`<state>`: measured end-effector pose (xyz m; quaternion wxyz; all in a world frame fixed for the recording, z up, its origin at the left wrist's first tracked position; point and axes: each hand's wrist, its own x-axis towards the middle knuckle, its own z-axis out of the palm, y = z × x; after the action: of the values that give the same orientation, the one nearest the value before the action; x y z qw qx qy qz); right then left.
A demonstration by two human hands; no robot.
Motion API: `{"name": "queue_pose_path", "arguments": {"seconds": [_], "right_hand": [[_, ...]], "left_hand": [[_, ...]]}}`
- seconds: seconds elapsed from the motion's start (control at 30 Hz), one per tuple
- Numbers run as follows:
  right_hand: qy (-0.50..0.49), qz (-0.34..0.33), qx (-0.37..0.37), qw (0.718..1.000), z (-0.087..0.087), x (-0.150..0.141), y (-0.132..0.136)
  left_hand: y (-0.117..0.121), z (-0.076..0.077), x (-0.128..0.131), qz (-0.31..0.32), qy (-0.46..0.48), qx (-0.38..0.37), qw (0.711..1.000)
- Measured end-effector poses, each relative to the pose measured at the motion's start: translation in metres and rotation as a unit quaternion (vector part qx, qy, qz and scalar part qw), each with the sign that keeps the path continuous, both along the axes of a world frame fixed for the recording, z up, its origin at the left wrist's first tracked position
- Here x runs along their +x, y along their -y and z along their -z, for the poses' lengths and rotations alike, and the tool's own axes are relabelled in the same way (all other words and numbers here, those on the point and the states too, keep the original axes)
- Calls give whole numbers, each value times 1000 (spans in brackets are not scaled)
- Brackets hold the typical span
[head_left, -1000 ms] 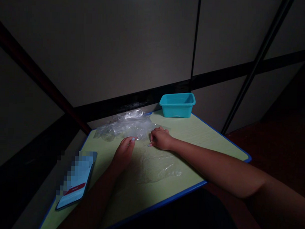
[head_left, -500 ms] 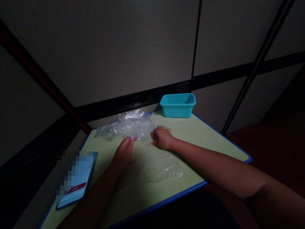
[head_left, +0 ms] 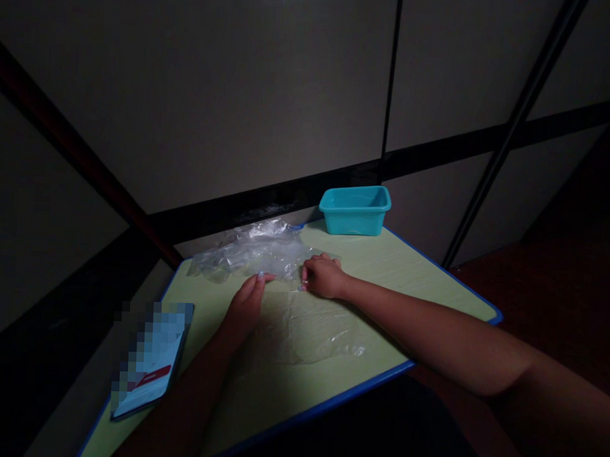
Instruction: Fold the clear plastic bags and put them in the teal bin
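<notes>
A clear plastic bag (head_left: 316, 332) lies spread flat in front of me, its far edge between my hands. My left hand (head_left: 247, 301) pinches that edge on the left, the thumb lying along the index finger. At the right end of the same edge my right hand (head_left: 325, 276) is closed, fingers curled and thumb tip against the film. Just beyond both hands, a heap of crumpled clear plastic bags (head_left: 264, 244) glints at the back of the table. The exact grip on the thin film is hard to see.
A turquoise plastic basket (head_left: 355, 221) stands at the table's back corner. To the left lies a tablet or phone (head_left: 154, 370), partly blurred out. The pale green table (head_left: 433, 286) has a blue rim, and a panelled cupboard wall (head_left: 269, 107) rises behind it.
My right thumb and fingers have drawn slightly closer together at the bag's edge. My left hand has shifted a tiny bit left. The bags and basket stay put.
</notes>
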<state>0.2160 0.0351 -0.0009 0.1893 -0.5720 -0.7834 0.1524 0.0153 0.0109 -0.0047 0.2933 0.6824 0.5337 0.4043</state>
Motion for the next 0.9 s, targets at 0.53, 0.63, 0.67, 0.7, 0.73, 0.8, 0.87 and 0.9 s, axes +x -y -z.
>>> {"name": "queue_pose_path", "arguments": {"seconds": [0.53, 0.63, 0.67, 0.7, 0.73, 0.8, 0.87, 0.9], "right_hand": [[-132, -68, -6, 989, 0, 4, -1], [-166, -80, 4, 983, 3, 4, -3], [-176, -84, 10, 981, 5, 5, -4], [-186, -87, 18, 979, 6, 5, -6], [-193, -87, 26, 977, 8, 6, -8], [-202, -86, 38, 975, 13, 7, -12], [-208, -84, 42, 973, 15, 7, -14], [-212, -87, 41, 972, 16, 8, -15]], "left_hand": [[8, -13, 6, 29, -57, 4, 998], [6, -11, 5, 26, -48, 19, 998], [5, -9, 4, 24, -40, 25, 999], [4, -8, 3, 20, -31, 29, 999], [3, -5, 2, 16, -20, 31, 999], [1, -2, 0, 9, 11, 27, 1000], [1, 0, -1, 1, 57, 14, 998], [1, 1, -1, -1, 86, 3, 996]]}}
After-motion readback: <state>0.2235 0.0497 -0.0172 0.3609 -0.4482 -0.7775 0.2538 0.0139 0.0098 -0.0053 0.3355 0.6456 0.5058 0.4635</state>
